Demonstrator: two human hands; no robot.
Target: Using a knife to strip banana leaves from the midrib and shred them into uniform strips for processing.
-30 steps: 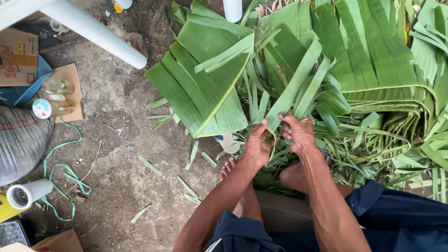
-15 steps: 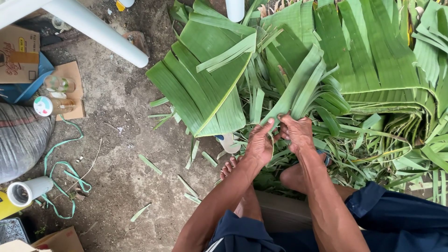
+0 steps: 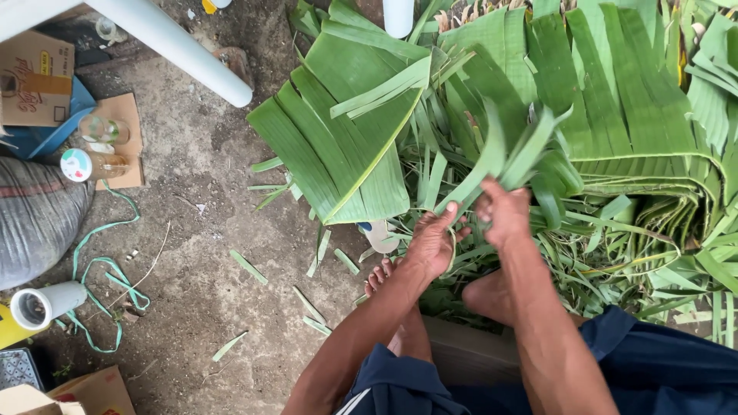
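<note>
Head view showed our left hand (image 3: 432, 244) and right hand (image 3: 503, 214) both closed around a bundle of narrow banana-leaf strips (image 3: 503, 154), held above the leaf litter just beside the stacked banana leaves (image 3: 615, 100). We judged that the strips could tear along the grain if pulled unevenly, or slip loose where the grip covered only their lower ends. Our bare foot (image 3: 380, 278) rested on the concrete floor (image 3: 192, 230) close below, where fallen offcuts could cause slipping.
</note>
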